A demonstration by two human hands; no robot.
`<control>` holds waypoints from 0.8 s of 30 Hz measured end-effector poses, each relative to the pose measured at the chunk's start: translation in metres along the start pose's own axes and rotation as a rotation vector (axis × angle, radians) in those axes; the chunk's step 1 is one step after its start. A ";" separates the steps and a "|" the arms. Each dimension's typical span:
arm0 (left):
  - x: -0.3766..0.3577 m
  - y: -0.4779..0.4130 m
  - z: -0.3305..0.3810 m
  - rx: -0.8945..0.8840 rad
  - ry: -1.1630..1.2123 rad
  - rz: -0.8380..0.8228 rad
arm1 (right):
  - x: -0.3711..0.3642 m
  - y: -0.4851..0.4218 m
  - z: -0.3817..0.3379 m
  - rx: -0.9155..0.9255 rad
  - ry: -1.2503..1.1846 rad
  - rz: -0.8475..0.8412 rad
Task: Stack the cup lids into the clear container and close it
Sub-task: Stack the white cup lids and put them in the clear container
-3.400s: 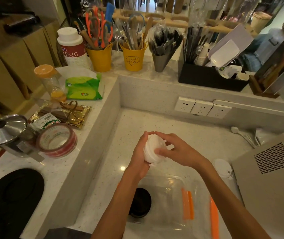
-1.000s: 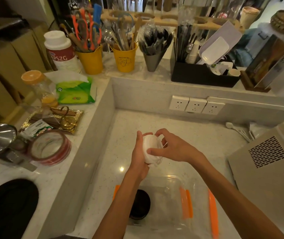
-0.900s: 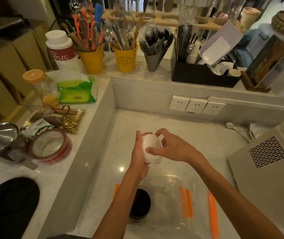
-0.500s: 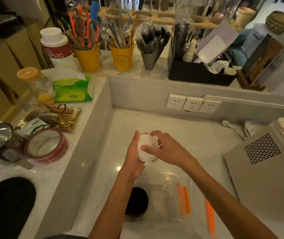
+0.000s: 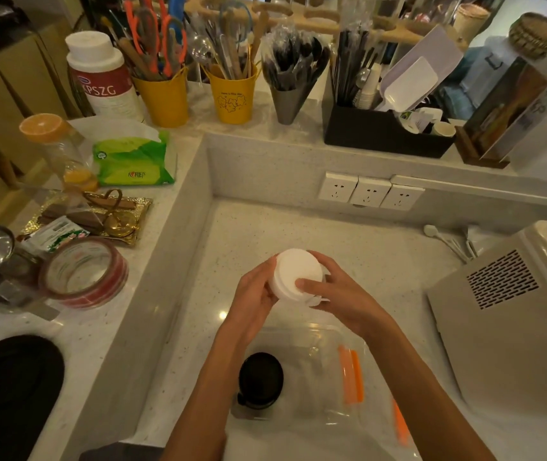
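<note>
I see both hands closed on white lids (image 5: 297,276): left grip (image 5: 254,297) cupping the side, right grip (image 5: 338,296) thumb on top, above the open box (image 5: 302,377) on the desk (image 5: 348,241). A canister (image 5: 104,78) reads "KPSZG".

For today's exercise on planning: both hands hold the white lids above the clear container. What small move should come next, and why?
Probably lower the white lids, gripped by left hand and right hand, into the open clear container, beside the black lids already inside.
</note>
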State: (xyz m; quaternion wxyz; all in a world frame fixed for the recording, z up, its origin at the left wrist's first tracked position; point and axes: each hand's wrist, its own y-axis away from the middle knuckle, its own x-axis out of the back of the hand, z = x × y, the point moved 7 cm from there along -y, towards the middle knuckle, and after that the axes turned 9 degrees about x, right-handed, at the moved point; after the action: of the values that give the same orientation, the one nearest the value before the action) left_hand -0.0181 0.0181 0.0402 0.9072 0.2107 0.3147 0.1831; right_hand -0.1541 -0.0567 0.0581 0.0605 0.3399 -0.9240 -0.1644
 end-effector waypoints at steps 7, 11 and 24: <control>-0.005 0.008 -0.004 0.095 -0.225 -0.114 | 0.015 0.002 -0.030 0.203 0.350 -0.174; -0.005 0.007 0.002 0.054 -0.155 -0.071 | 0.017 0.000 -0.035 0.262 0.372 0.041; -0.013 0.017 -0.018 0.163 -0.129 -0.095 | 0.020 0.005 -0.014 0.228 0.202 0.096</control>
State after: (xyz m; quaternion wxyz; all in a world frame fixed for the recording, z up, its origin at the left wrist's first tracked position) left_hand -0.0425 0.0306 0.0425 0.9130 0.2801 0.2793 0.0997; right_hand -0.1695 -0.0696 0.0728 0.1222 0.3148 -0.9411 -0.0202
